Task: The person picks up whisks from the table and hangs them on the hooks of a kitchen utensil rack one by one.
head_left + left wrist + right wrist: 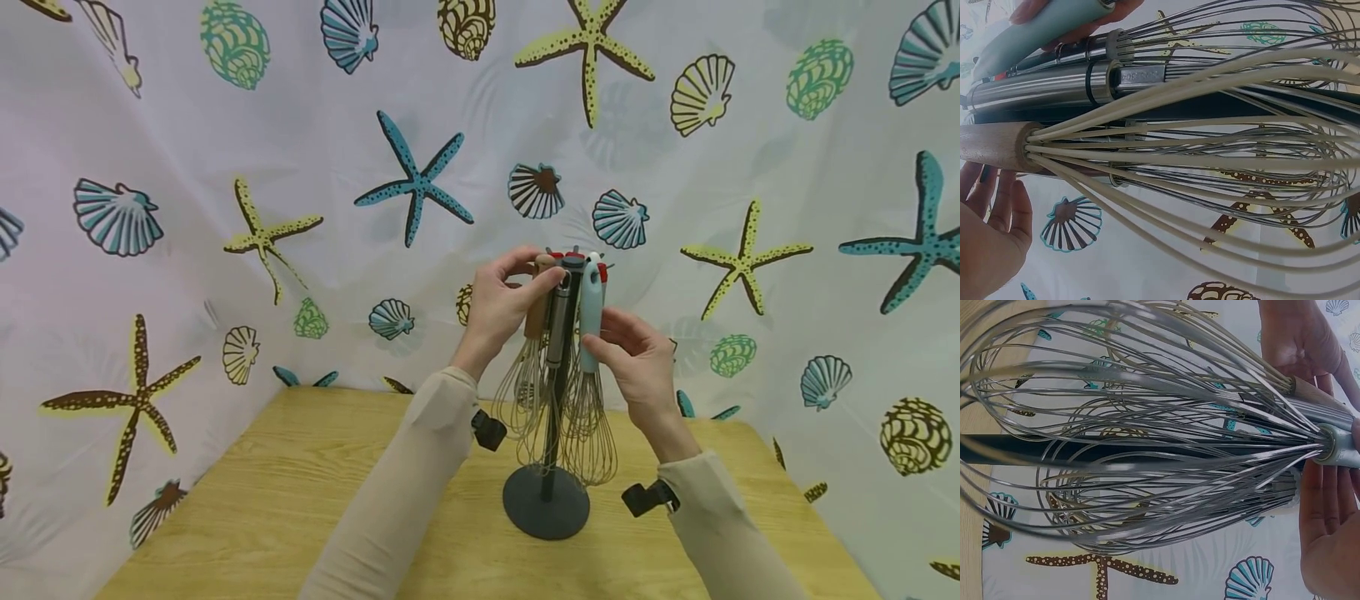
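Several whisks hang around a dark upright stand with a round base and red-marked hooks at its top. My left hand holds the upper end of a whisk with a wooden handle, and its thumb reaches across to the top of a steel-handled whisk. In the left wrist view, fingers lie behind the wooden handle. My right hand pinches a whisk with a pale blue handle, thumb in front and fingers behind. Its wires fill the right wrist view. More whisks hang behind, partly hidden.
The stand is on a light wooden table. Behind the table and along its sides hangs a white curtain printed with shells and starfish. Dark wrist cameras are strapped over both beige sleeves.
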A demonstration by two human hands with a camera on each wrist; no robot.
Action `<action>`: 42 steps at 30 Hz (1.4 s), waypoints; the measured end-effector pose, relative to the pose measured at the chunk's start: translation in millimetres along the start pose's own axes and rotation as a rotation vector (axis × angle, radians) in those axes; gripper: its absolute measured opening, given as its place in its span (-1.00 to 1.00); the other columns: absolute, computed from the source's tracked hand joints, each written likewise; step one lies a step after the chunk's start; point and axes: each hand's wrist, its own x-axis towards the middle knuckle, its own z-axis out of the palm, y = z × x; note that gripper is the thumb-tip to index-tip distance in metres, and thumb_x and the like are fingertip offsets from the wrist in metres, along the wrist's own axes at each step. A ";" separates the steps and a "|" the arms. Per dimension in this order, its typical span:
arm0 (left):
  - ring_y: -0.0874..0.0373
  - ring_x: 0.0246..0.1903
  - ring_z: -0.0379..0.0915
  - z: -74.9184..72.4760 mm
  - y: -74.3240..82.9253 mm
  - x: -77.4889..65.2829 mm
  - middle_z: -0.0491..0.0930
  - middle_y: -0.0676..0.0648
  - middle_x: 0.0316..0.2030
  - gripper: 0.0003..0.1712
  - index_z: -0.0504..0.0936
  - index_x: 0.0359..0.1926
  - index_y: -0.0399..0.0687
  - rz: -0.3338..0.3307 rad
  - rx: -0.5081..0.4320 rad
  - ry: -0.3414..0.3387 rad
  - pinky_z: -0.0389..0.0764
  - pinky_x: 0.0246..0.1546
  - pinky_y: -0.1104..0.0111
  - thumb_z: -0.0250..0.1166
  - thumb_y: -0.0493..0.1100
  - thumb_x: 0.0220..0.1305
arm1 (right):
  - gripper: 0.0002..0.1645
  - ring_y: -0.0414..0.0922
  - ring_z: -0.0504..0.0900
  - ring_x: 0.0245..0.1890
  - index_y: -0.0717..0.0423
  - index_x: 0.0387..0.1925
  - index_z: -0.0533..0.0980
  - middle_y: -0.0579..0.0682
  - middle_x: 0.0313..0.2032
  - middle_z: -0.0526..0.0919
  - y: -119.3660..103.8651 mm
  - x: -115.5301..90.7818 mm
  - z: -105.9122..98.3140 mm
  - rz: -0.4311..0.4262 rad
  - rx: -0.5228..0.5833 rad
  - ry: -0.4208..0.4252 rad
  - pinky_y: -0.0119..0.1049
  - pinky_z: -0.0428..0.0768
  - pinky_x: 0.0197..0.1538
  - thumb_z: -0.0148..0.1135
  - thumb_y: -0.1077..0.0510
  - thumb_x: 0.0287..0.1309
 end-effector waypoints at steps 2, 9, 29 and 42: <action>0.19 -0.12 0.49 0.0 -0.6 0.4 0.65 0.02 -0.14 -0.68 0.71 -0.05 0.04 0.004 0.005 0.002 0.54 -0.17 0.25 0.43 0.00 0.19 | -0.48 -0.23 0.65 -0.12 0.22 0.14 0.54 -0.27 -0.15 0.70 0.3 0.2 -0.3 -0.004 -0.009 0.001 -0.40 0.64 -0.10 0.40 0.31 0.11; 0.19 -0.12 0.49 -0.5 -0.2 2.0 0.65 0.03 -0.14 -0.69 0.70 -0.06 0.06 0.020 0.000 0.001 0.54 -0.19 0.27 0.43 0.00 0.19 | -0.50 -0.22 0.63 -0.12 0.23 0.12 0.56 -0.27 -0.18 0.70 0.6 2.2 -1.1 -0.021 -0.025 0.001 -0.38 0.61 -0.04 0.41 0.29 0.10; 0.14 -0.08 0.47 0.4 -0.5 1.1 0.63 -0.07 -0.05 -0.71 0.69 -0.02 -0.09 0.008 -0.042 0.001 0.52 -0.14 0.27 0.39 -0.15 0.24 | -0.53 -0.21 0.62 -0.12 0.25 0.10 0.57 -0.29 -0.22 0.71 2.3 3.1 -1.4 -0.027 -0.049 -0.007 -0.36 0.57 0.00 0.41 0.27 0.12; 0.14 -0.04 0.56 -1.9 0.2 -8.5 0.63 0.00 0.07 -0.52 0.62 0.17 0.08 -0.038 -0.025 0.006 0.60 -0.08 0.26 0.42 -0.04 0.22 | -0.51 -0.21 0.64 -0.12 0.24 0.13 0.56 -0.28 -0.17 0.70 1.6 0.1 -7.8 -0.012 -0.057 -0.024 -0.35 0.62 -0.05 0.39 0.26 0.14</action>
